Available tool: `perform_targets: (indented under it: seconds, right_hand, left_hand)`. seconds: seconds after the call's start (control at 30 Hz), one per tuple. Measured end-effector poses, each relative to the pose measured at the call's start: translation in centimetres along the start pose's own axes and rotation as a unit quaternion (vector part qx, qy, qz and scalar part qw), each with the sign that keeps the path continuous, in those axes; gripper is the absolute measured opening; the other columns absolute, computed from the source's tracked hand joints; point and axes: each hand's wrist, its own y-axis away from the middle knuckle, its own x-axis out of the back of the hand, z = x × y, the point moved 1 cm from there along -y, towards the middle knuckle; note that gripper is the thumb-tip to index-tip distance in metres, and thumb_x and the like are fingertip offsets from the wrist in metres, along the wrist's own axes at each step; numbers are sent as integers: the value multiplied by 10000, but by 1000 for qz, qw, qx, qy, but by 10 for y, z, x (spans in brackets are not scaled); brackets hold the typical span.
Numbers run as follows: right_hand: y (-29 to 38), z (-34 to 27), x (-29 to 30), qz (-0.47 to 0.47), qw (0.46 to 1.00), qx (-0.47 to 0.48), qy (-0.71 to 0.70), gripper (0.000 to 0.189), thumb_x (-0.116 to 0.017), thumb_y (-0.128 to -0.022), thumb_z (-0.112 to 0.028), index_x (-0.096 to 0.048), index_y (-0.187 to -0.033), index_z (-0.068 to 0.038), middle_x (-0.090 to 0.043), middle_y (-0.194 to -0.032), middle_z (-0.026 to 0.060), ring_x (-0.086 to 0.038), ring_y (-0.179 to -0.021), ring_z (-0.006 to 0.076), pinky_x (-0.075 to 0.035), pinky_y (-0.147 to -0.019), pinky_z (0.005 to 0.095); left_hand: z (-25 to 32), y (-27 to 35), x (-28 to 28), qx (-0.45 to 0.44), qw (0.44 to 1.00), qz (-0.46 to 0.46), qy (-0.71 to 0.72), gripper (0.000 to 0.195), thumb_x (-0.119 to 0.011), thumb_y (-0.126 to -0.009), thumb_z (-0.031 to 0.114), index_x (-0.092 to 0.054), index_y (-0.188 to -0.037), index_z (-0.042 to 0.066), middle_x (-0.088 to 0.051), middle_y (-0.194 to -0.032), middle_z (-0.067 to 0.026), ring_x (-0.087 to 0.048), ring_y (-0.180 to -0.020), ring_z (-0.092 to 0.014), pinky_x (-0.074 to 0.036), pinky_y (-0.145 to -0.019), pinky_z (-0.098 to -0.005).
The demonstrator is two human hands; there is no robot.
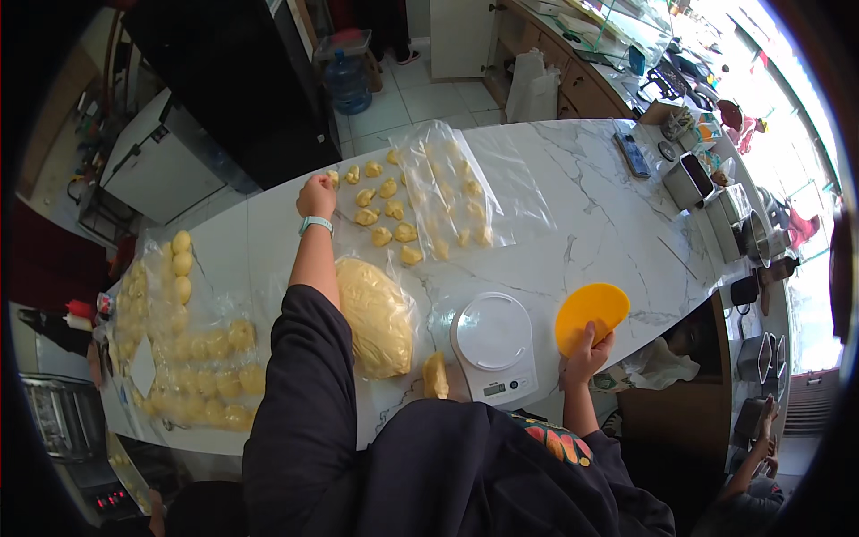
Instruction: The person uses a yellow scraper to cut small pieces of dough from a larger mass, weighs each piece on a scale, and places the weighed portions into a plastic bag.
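Observation:
My left hand (317, 196) reaches far across the marble-patterned table (550, 181), its fingers curled against a small piece of yellow dough (333, 177) at the end of a row. Beside it lie several rough dough pieces (366, 197), some under a clear plastic sheet (446, 191). A plastic-covered mass of dough (374, 319) rests beneath my left forearm. In my right hand (588, 356) is an orange dough scraper (592, 315), held above the near edge. Between the hands stands a white digital kitchen scale (493, 335) with a bare platform. A dough strip (435, 374) lies left of it.
Rounded dough balls (218, 342) sit under plastic on the left. A phone (631, 155), metal loaf tins (688, 180) and a thin stick (676, 258) lie on the right. Beyond the far edge stands a blue water jug (347, 82). Another person's hands (765, 436) show lower right.

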Motion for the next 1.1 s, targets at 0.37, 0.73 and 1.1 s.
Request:
perform_targets:
  seconds: [0.37, 0.73, 1.1]
  right_hand:
    - [-2, 8, 5, -26, 1000, 9, 6, 236, -563, -932, -162, -500, -1098, -6, -564, -989, 58, -552, -879, 128, -461, -773, 262]
    - [53, -96, -59, -606, 792, 13, 77, 222, -547, -942, -162, -453, -1092, -29, -607, -929, 135, -626, -848, 242, -494, -723, 343]
    - [123, -109, -127, -785, 457, 260, 329, 230, -548, -864, -139, -430, -1032, -34, -636, -773, 160, -632, -673, 376, -478, -572, 470]
  left_hand:
    - [34, 118, 88, -245, 957, 60, 146, 213, -547, -936, 175, -629, -1070, 31, -678, -1024, -111, -645, -952, -243, -489, -829, -319]
    - [2, 432, 73, -137, 980, -8, 144, 304, -794, -696, 153, -619, -933, 78, -628, -947, -56, -555, -964, -271, -427, -844, -385]
    - [-2, 440, 80, -170, 971, -7, 165, 352, -780, -671, 108, -639, -994, 88, -647, -947, -54, -578, -923, -266, -437, -820, -389]
